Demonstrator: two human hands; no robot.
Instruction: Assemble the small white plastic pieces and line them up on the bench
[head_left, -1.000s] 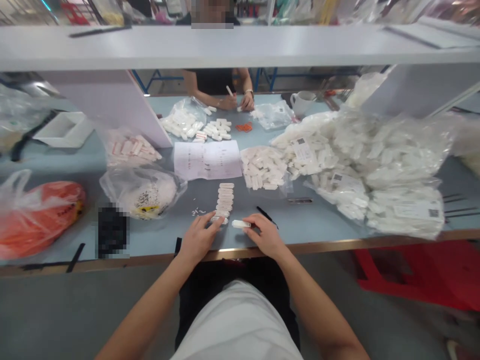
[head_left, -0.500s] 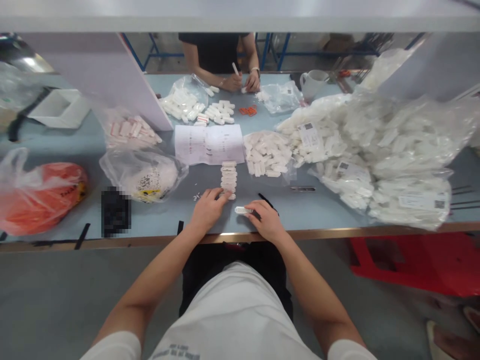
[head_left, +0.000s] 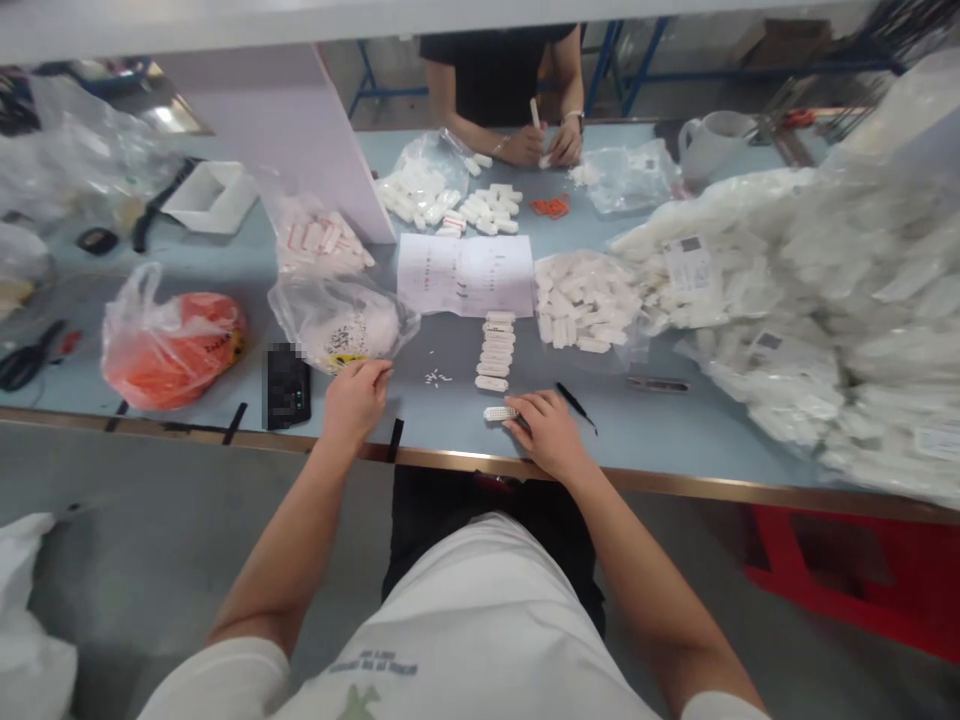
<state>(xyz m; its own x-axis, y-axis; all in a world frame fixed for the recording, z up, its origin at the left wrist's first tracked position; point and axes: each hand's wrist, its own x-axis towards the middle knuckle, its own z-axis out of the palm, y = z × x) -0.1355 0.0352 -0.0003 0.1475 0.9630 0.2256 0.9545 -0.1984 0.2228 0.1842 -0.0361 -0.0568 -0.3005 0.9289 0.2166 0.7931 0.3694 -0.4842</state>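
My right hand (head_left: 551, 432) is closed on the right end of a small white plastic connector-like piece (head_left: 496, 413) with rows of dark holes, low over the table near its front edge. Just beyond it, several similar white pieces (head_left: 496, 350) lie in a stacked column. My left hand (head_left: 356, 400) is at the near side of a clear plastic bag (head_left: 352, 325) of tiny white and black parts. Its fingertips are pressed together, and what they hold, if anything, is hidden. A few tiny white pins (head_left: 436, 378) lie loose between the hands.
A printed sheet (head_left: 465, 272) lies behind the column. Bags of white plastic pieces (head_left: 585, 300) fill the right side. An orange-filled bag (head_left: 176, 350) and a black device (head_left: 286, 385) sit left. Black tweezers (head_left: 576, 405) lie right. Across the table, a person's hands (head_left: 547, 145) work.
My left hand has left the column of white pieces and moved left to the clear bag. My right hand still holds its white piece. The view has shifted left.
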